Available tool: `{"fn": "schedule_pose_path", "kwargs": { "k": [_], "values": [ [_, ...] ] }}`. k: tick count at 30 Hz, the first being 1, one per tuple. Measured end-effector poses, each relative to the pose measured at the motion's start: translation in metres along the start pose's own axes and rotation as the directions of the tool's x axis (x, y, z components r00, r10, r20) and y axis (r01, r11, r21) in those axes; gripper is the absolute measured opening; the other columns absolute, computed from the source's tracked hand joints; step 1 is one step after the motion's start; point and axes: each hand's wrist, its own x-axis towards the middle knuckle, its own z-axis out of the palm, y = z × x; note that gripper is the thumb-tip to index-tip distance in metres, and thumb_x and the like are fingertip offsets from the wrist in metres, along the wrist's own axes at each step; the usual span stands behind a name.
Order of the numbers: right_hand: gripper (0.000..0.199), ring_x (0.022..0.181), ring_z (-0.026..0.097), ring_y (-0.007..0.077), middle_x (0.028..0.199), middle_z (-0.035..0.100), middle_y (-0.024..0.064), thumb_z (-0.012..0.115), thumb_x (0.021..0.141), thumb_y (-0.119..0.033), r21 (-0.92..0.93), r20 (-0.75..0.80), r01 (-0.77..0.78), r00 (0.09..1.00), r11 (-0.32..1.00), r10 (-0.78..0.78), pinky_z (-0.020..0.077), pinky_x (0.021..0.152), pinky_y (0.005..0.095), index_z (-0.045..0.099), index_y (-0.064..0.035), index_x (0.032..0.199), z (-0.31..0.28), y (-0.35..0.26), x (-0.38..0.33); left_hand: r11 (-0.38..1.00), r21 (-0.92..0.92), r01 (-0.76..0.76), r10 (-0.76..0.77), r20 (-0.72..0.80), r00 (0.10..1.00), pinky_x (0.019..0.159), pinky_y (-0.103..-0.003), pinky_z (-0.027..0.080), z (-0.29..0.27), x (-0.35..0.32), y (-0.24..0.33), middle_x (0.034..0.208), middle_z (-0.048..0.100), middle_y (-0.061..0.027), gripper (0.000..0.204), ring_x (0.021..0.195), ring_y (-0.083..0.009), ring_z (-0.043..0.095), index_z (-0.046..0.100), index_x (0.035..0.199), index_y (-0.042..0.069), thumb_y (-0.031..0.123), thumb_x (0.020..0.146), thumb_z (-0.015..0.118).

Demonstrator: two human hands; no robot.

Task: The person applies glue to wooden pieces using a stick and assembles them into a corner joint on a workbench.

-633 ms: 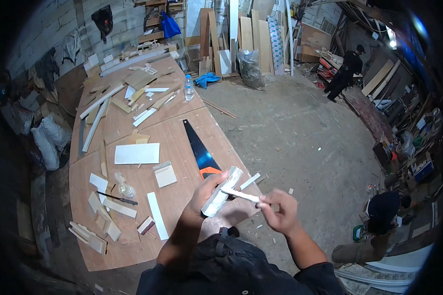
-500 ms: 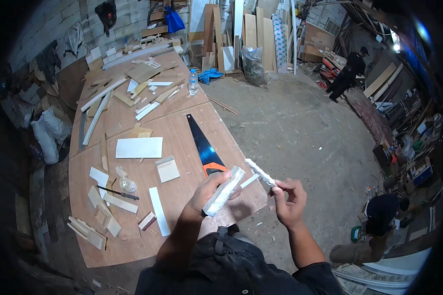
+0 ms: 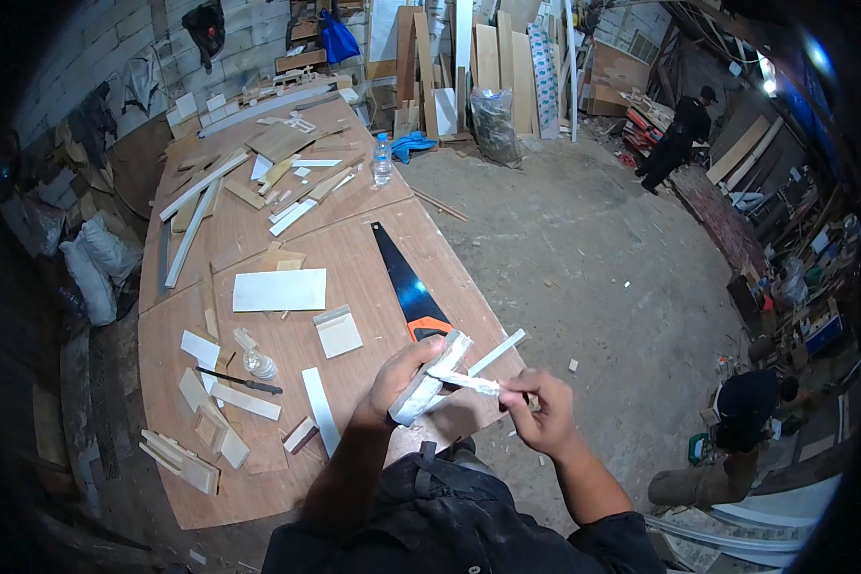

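Observation:
My left hand [image 3: 399, 381] grips a short white-faced wood block [image 3: 433, 377], held tilted over the near right corner of the plywood workbench [image 3: 344, 258]. My right hand [image 3: 538, 414] pinches a thin white strip [image 3: 469, 383] whose far end lies against the block. Just beyond the hands, a hand saw [image 3: 404, 281] with a dark blade and orange handle lies flat on the bench. A longer thin white strip [image 3: 495, 354] rests at the bench's edge under the hands.
Offcuts and white panels [image 3: 279, 289] litter the bench, with a pencil [image 3: 240, 382] and a small clear bottle [image 3: 256, 362] at left and a water bottle [image 3: 383, 159] farther back. Boards lean at the far wall. One person stands at the back right [image 3: 677, 139]; another crouches at right [image 3: 751, 408].
My right hand dropped back from its raised position and brought the thin strip down against the block. The left hand and block barely moved.

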Motion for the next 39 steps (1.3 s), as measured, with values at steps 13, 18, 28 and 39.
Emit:
{"fn": "schedule_pose_path", "kwargs": {
  "k": [13, 18, 28, 39],
  "values": [
    [0.011, 0.065, 0.067, 0.0185, 0.079, 0.069, 0.0121, 0.072, 0.090, -0.006, -0.050, -0.255, -0.223, 0.945, 0.973, 0.204, 0.0523, 0.060, 0.0282, 0.066, -0.0004, 0.097, 0.004, 0.013, 0.004, 0.983, -0.168, 0.071, 0.036, 0.559, 0.828, 0.063, -0.024, 0.045, -0.010, 0.029, 0.012, 0.081, 0.060, -0.0037, 0.036, 0.068, -0.0098, 0.056, 0.061, 0.100, 0.002, 0.033, 0.106, 0.044],
    [0.013, 0.065, 0.066, 0.0148, 0.082, 0.070, 0.0105, 0.071, 0.091, -0.007, -0.041, -0.075, -0.144, 0.987, 0.989, 0.140, 0.0493, 0.057, 0.0270, 0.066, -0.0004, 0.100, 0.007, 0.015, 0.009, 0.992, 0.082, 0.097, -0.111, 0.191, 0.975, 0.068, -0.022, 0.048, -0.034, 0.031, 0.014, 0.082, 0.061, -0.0024, 0.033, 0.075, -0.0074, 0.058, 0.060, 0.105, 0.001, 0.030, 0.106, 0.046],
    [0.014, 0.064, 0.064, 0.0147, 0.082, 0.070, 0.0112, 0.072, 0.091, -0.008, -0.029, -0.091, -0.160, 0.983, 0.987, 0.157, 0.0473, 0.057, 0.0268, 0.068, -0.0009, 0.102, 0.015, 0.024, 0.020, 0.983, 0.099, 0.156, -0.140, -0.154, 0.978, 0.059, -0.029, 0.034, -0.016, 0.033, 0.020, 0.064, 0.049, -0.0030, 0.042, 0.059, -0.0125, 0.043, 0.057, 0.096, 0.000, 0.034, 0.106, 0.035],
    [0.013, 0.064, 0.062, 0.0141, 0.079, 0.068, 0.0098, 0.072, 0.092, -0.010, -0.118, -0.068, -0.225, 0.974, 0.967, 0.218, 0.0468, 0.059, 0.0268, 0.065, -0.0003, 0.097, 0.012, 0.020, 0.024, 0.955, 0.295, 0.003, -0.045, 0.133, 0.990, 0.077, -0.024, 0.053, -0.060, 0.047, 0.008, 0.095, 0.068, -0.0068, 0.037, 0.086, -0.0091, 0.065, 0.063, 0.113, -0.003, 0.030, 0.106, 0.047]
  ]
}}
